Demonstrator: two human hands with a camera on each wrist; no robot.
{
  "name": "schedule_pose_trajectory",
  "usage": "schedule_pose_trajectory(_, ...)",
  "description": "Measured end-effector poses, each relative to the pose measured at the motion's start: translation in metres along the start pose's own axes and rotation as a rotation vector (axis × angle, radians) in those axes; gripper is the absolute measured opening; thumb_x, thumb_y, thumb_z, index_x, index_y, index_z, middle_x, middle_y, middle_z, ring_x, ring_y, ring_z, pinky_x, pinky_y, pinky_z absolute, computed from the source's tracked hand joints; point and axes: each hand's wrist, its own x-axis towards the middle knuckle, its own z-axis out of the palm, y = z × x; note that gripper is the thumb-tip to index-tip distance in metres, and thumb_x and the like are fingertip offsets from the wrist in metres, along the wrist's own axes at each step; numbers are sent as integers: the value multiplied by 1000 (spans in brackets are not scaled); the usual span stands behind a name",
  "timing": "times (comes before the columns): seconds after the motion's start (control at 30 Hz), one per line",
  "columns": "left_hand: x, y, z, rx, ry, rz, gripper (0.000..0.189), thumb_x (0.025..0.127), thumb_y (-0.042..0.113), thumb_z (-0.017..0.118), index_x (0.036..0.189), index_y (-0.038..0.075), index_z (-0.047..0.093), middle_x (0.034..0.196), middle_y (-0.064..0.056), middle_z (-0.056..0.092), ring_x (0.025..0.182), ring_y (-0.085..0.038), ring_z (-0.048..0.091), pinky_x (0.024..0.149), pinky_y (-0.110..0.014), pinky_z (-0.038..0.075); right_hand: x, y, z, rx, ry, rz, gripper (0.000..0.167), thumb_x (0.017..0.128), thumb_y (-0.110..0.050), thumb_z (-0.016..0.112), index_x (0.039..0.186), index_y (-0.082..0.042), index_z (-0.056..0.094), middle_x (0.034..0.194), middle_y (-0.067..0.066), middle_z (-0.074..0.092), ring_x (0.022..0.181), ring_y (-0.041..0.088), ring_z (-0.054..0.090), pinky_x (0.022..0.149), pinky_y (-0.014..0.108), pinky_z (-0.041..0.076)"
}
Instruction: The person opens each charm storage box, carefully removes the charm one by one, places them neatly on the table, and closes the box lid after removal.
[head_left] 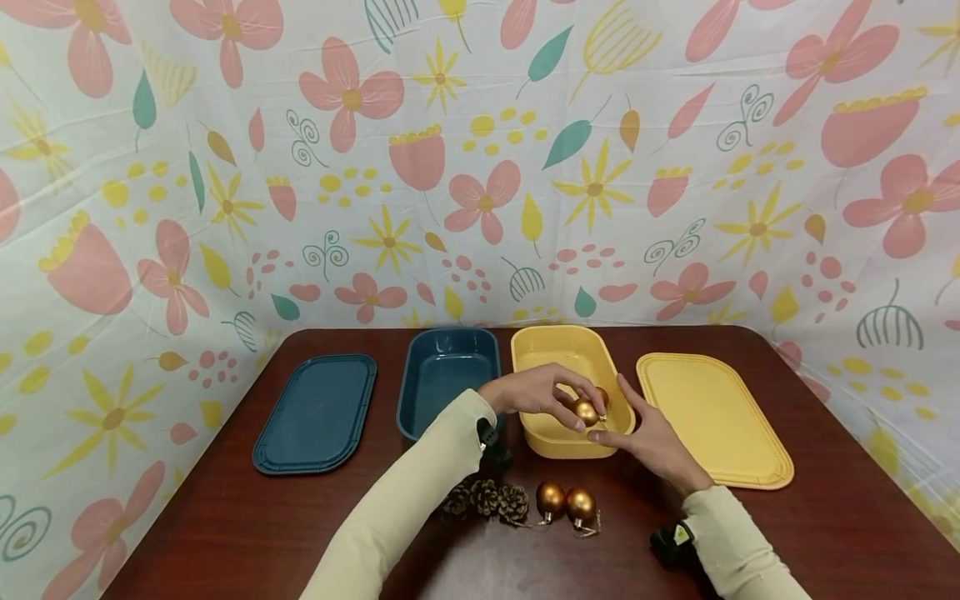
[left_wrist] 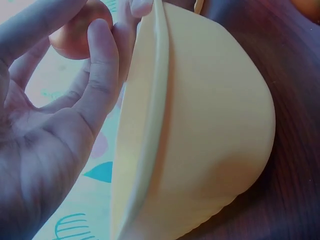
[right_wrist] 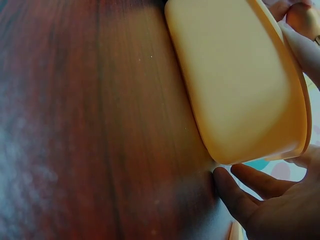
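Observation:
My left hand (head_left: pixel 543 393) is over the yellow container (head_left: pixel 566 446), its fingers and thumb round a shiny gold bauble (head_left: pixel 587 411). In the left wrist view that bauble (left_wrist: pixel 80 35) sits at the fingertips, above the container's rim. Part of a second gold bauble (head_left: pixel 603 395) shows just behind it. My right hand (head_left: pixel 660 437) spans the container's near right corner, thumb extended by the front rim and fingers along the right side. The right wrist view shows its fingers (right_wrist: pixel 260 182) nearly straight, close to the container's outer wall (right_wrist: pixel 240 85).
Two more gold baubles (head_left: pixel 566 500) with string loops lie on the table in front, beside several pine cones (head_left: pixel 483 497). Left of the yellow container stands a blue container (head_left: pixel 450 342). A blue lid (head_left: pixel 315 417) lies far left, a yellow lid (head_left: pixel 712 417) on the right.

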Motion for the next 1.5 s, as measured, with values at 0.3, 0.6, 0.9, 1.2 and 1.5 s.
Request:
schedule_pose_trajectory(0.3, -5, 8, 7, 38, -28, -9, 46, 87, 5, 76, 131, -1, 61, 135, -18, 62, 109, 0, 60, 99, -20, 50, 0, -1, 0, -1, 9, -37, 112, 81, -27, 83, 163, -11, 8, 168, 21, 12, 153, 47, 13, 115, 67, 24)
schedule_pose_trajectory(0.6, -8, 12, 16, -24, -35, 21, 39, 83, -3, 77, 120, -2, 63, 121, -21, 66, 98, -2, 66, 91, -21, 55, 0, -2, -1, -22, 20, -62, 109, 84, -30, 81, 162, -9, 9, 168, 21, 13, 152, 48, 15, 115, 67, 25)
schedule_pose_trajectory(0.9, -9, 20, 25, 58, -138, 57, 40, 85, 2, 78, 124, 0, 67, 123, -19, 70, 97, 2, 68, 92, -22, 57, -1, -3, -1, -41, 36, -66, 109, 82, -26, 82, 162, -9, 11, 168, 19, 16, 150, 45, 22, 113, 61, 30)
schedule_pose_trajectory(1.2, -5, 26, 38, 201, -217, 35, 39, 88, 7, 77, 126, 7, 69, 128, -7, 70, 102, 4, 67, 93, -16, 54, -1, -6, -2, -76, 33, -45, 108, 81, -25, 82, 162, -11, 12, 167, 19, 20, 148, 42, 28, 106, 49, 39)
schedule_pose_trajectory(1.5, 1, 30, 55, 376, -282, 32, 38, 88, 11, 77, 125, 15, 71, 129, 2, 70, 103, 7, 65, 93, -7, 49, -3, -3, -2, -108, 18, -56, 106, 87, -35, 78, 163, -12, 8, 168, 18, 15, 149, 45, 28, 103, 46, 43)
